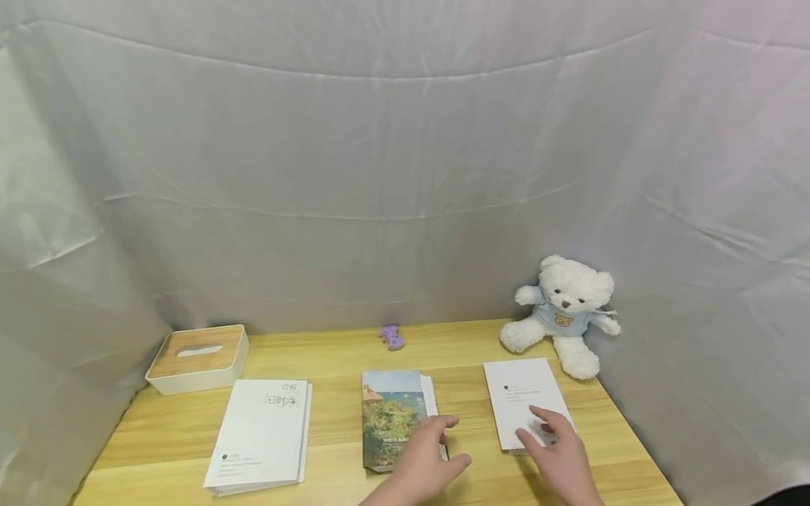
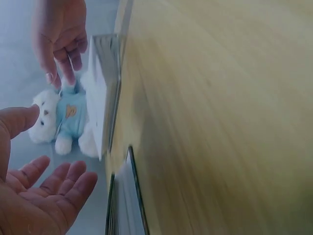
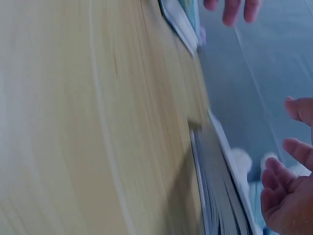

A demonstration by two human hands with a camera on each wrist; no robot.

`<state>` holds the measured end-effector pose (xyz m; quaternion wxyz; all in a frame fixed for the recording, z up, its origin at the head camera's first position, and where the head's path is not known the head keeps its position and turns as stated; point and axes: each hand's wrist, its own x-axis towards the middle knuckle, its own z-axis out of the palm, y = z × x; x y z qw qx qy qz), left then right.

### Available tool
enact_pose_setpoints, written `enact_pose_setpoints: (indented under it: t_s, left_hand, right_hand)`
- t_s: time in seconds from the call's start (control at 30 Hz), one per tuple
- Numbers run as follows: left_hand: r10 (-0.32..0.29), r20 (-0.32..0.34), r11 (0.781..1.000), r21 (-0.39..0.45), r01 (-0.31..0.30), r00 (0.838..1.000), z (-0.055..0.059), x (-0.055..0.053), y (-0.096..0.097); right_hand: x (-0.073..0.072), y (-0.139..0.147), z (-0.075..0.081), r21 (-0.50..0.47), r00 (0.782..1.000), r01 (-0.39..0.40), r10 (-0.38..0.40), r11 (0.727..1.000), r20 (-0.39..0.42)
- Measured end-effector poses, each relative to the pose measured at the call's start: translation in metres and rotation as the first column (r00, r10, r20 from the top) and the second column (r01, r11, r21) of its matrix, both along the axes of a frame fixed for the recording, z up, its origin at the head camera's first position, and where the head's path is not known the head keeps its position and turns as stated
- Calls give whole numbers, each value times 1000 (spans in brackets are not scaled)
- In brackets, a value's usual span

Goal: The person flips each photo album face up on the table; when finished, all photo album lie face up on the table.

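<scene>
Three albums lie on the wooden table. A photo album with a painted garden-and-sea cover (image 1: pixel 389 414) is in the middle, and my left hand (image 1: pixel 425 457) hovers over its right edge, thumb and fingers spread. To the right lies a white album (image 1: pixel 515 400) with small print, its pages visible edge-on in the right wrist view. Above its lower right part is my right hand (image 1: pixel 560 453), fingers loosely bent, apart from the cover in the wrist views. Another white album (image 1: pixel 259 436) with handwritten-style characters lies at the left. Neither hand holds anything.
A white tissue box with a wooden lid (image 1: pixel 199 358) stands at the back left. A small purple object (image 1: pixel 391 337) lies at the back edge. A white teddy bear (image 1: pixel 566 316) in a blue shirt sits at the back right, against grey curtains (image 1: pixel 392 154).
</scene>
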<state>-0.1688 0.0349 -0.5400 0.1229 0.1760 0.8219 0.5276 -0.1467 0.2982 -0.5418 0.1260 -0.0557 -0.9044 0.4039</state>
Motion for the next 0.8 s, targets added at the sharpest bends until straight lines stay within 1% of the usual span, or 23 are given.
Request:
enact_pose_setpoints:
  t_s: [0.1,0.13,0.23,0.3,0.37,0.4,0.53,0.7,0.8]
  left_hand:
    - [-26,54,999,35,24,998,-1,-2,11]
    - [-34,63,999,44,31,997,-1,-3,15]
    - [-53,70,998,41,50,996,-3,-5,26]
    - [-67,72,997,36,65,995,-3,-7,33]
    - [-68,62,998,0,68,996,-4,-8,39]
    - [-68,53,997,-21,70,996,-5,-9,42]
    - [-64,16,993,-103,65,998,-7,-13,59]
    - [-51,-3,989,-138,51,999,-11,-15,81]
    - [-39,-14,985,-167,36,999,-12,-13,90]
  right_hand:
    - [0,18,1,-13,997,66,-66,998,44]
    - [0,23,1,-17,995,91,-90,996,51]
    - [-2,38,-2,-18,985,165,-163,986,57]
    - [-3,45,-3,-26,978,196,-194,980,75]
    - [-5,50,-6,-30,971,217,-213,976,104]
    - [-7,53,-7,-32,969,223,-218,974,119]
    - [-12,62,-11,-57,962,210,-196,976,190]
    - [-16,68,-17,-69,948,182,-157,981,277]
    - [-18,67,-18,-67,942,177,-149,982,302]
